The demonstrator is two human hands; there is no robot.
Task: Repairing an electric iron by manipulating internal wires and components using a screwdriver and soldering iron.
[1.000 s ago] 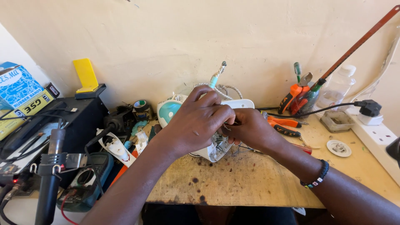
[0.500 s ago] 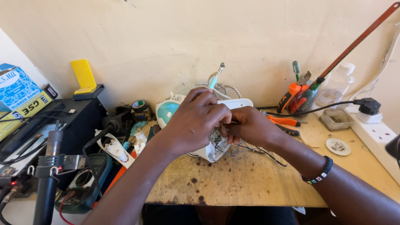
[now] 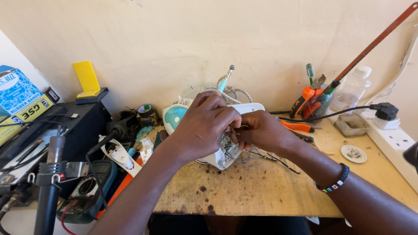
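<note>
Mid-frame, both hands, left hand and right hand, stay pinched on the opened iron; bare bench lies below.

My left hand and right hand rest on the iron, a shell of smooth, glossy white and teal plastic, with thin dark wires beside it. The bench top is bare wood, matt, rough and blotched with dark burn marks. The pliers have glossy orange plastic grips. The bottle is clear plastic. The power strip is smooth white plastic. My bracelet is of small beads.
</note>
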